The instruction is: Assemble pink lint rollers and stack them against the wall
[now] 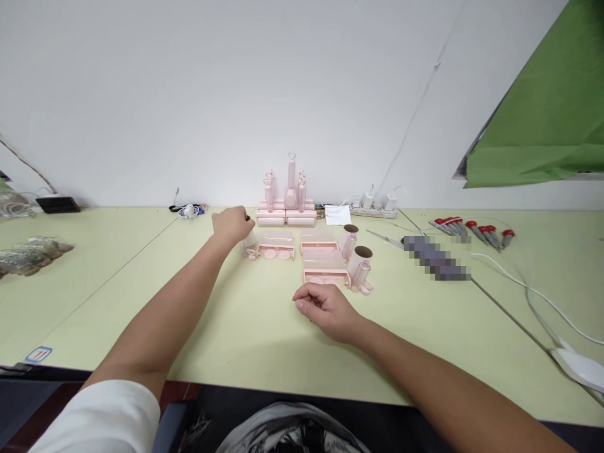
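My left hand (231, 225) reaches far across the pale green table (141, 296). Its fingers are curled around a small clear pink tube (248, 241) next to a pink tray (275, 244). My right hand (325, 309) rests on the table nearer to me, fingers loosely curled with nothing visible in them, just in front of another pink tray (325, 267). To the right of that tray are clear tubes (361, 274) with dark round caps (363, 252). A stack of pink boxes with upright tubes (287, 201) stands at the wall.
Red-handled screwdrivers (474, 229) and a blurred-out object (436, 257) lie to the right. A white power strip (375, 204) sits by the wall, and a white cable (533, 292) runs to a white device (580, 365). Bags (28, 255) lie far left; green cloth (542, 119) hangs upper right.
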{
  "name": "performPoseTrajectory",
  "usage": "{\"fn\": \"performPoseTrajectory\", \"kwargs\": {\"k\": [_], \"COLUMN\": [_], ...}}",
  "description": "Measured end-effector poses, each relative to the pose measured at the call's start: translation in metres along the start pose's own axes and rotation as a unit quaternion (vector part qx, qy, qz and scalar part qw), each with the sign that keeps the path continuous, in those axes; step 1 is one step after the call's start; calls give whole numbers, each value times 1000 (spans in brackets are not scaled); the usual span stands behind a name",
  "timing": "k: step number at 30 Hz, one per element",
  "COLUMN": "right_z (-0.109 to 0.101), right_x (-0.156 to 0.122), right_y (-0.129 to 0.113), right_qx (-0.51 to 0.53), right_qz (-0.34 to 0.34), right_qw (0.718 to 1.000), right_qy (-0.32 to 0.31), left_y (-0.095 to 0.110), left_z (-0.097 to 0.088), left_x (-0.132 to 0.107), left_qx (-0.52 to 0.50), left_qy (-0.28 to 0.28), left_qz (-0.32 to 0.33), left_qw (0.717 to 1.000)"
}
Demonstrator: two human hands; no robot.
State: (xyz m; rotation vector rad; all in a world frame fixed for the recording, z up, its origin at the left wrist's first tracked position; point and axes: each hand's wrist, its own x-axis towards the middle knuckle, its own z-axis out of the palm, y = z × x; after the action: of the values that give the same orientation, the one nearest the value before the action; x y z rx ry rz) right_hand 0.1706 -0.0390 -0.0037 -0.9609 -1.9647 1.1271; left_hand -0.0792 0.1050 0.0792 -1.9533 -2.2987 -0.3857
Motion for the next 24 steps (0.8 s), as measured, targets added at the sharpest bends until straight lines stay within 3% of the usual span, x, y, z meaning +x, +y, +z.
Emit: {"fn": "performPoseTrajectory", "kwargs": {"k": [4,6,8,10,13,17,19,22,24], "right_z": [0,-1,-4,-8,-13,-14,-14,-15,-15], "right_x": [-1,-1,0,1,2,4,4,4,3], "right_y": [0,0,1,0,-3,-10,-12,-13,-12], "right_qx": [0,4,9,20,22,-37,-45,-19,-8], "right_qz": [-7,-18,-29,-34,-35,15,36,48,46], "right_qw": [1000,998,993,987,989,993,990,989,990], "right_qy": [9,54,116,158,139,107,128,141,133], "left_y": [8,18,31,44,55,50,42,31,27], "left_z": [-30,-45,-55,-56,-45,-23,-10,15,31], "left_x": [-9,-27,-53,-83,-118,-130,-125,-113,-108], "left_qx": [-20,-49,-78,-119,-257,-344,-302,-120,-40], "left_qy": [97,133,107,38,-71,-115,-110,-89,-125], "left_qz": [-6,15,57,116,223,246,255,203,173], "left_qw": [995,990,990,985,938,899,912,968,976]}}
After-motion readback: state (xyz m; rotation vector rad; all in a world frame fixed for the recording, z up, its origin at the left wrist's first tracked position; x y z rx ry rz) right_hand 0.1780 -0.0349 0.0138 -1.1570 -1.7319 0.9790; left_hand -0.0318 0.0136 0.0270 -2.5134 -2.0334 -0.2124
